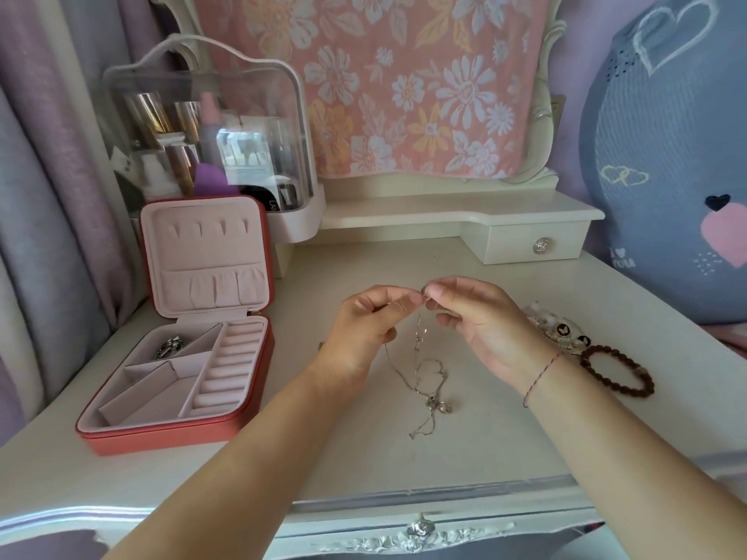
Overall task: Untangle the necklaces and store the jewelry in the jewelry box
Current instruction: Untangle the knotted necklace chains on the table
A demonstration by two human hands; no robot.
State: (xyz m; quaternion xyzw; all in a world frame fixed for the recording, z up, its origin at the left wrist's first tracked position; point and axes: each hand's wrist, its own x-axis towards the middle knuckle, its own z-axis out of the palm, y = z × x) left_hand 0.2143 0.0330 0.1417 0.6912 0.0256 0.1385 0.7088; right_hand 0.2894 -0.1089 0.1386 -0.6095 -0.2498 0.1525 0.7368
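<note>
Silver necklaces (425, 373) tangled at tabletop (505, 438) centre, upper part lifted, lower part lying on surface. Left hand (364, 323) and right hand (479, 323) both pinch chain at top, fingertips close together; pinched spot blurred, perhaps clasp. Red jewelry box (161, 440) open at left, silver piece (171, 346) in far compartment. Brown bead bracelet (616, 369) lies at right.

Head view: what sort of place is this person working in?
Most likely a bedroom dressing table: a white vanity with a small drawer, a clear cosmetics case of bottles, and an open jewelry box beside tangled necklaces.
</note>
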